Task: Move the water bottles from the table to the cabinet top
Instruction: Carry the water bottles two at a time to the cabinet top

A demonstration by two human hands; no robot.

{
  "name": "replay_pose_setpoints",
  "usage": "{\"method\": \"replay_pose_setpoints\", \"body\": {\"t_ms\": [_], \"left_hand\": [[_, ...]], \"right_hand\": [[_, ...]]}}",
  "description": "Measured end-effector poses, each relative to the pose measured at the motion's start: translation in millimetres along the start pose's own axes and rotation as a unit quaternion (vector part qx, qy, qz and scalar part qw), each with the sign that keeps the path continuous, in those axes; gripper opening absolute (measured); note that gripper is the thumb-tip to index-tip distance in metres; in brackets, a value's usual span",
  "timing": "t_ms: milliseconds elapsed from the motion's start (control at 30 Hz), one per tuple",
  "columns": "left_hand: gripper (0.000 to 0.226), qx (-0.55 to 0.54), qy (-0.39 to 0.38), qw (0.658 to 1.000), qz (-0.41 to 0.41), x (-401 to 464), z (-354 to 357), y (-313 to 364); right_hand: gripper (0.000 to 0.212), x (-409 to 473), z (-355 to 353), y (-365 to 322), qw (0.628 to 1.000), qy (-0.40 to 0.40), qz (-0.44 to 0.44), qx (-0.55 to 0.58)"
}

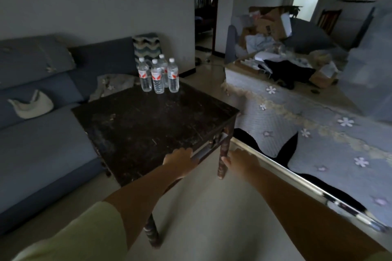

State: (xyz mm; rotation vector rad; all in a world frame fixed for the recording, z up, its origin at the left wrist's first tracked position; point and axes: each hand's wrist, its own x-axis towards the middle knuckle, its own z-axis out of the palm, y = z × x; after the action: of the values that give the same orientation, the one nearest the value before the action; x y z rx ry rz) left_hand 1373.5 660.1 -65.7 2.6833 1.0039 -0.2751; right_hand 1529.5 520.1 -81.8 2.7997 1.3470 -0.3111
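Standing at the far corner of a dark wooden table (148, 125), toward 12 o'clock from the person, are four clear water bottles (158, 76) with white caps and red-and-white labels. They are upright and bunched close, three in front and one behind; whether they touch cannot be told. The rest of the tabletop is worn and scratched.

Left hand (180, 162) sits at the table's near edge, about 6 o'clock on the tabletop. Its fingers are curled over the edge, gripping it. Left forearm runs back to a pale green sleeve (84, 237) at 7 o'clock in the frame.

Right hand (239, 162) is just beside the turned table leg (223, 154) at the near right corner. Its thumb lies against the leg; the other fingers are turned away from the camera, so whether they wrap the leg cannot be told. Both hands are well apart from the bottles.

A blue sofa (42, 144) runs along the table's left, 9 o'clock, with a white cap-like item (31, 106) on the seat and a zigzag-patterned cushion (147, 45) behind the bottles. At 3 o'clock, a flowered blue-grey cloth (297, 116) covers a low surface with a shiny metal edge (297, 178). Further off, around 1 o'clock, cardboard boxes (273, 21) and loose clothing are piled up. Floor is pale tile.
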Motion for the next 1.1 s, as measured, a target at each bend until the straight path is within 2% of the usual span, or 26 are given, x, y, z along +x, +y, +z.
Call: {"method": "replay_pose_setpoints", "body": {"t_ms": [167, 333, 700, 1000, 1100], "left_hand": [[0.050, -0.018, 0.019, 0.999, -0.045, 84, -18, 12], [0.051, -0.040, 0.023, 0.995, -0.083, 151, -34, 27], [0.051, -0.072, 0.014, 0.983, -0.166, 253, -49, -42], [0.051, -0.071, 0.072, 0.982, -0.157, 367, -128, -115], [0.051, -0.079, 0.067, 0.981, -0.166, 392, -141, -135]], "right_hand": [[0.047, 93, -34, 31, 0.997, 0.035, -0.063, -0.007], [0.049, 180, -64, 56, 0.993, 0.004, -0.101, -0.056], [0.053, 325, -63, -3, 0.974, -0.065, -0.208, -0.064], [0.051, 467, -113, -50, 0.984, -0.010, -0.177, -0.032], [0.052, 498, -111, -64, 0.986, -0.030, -0.162, -0.015]]}}
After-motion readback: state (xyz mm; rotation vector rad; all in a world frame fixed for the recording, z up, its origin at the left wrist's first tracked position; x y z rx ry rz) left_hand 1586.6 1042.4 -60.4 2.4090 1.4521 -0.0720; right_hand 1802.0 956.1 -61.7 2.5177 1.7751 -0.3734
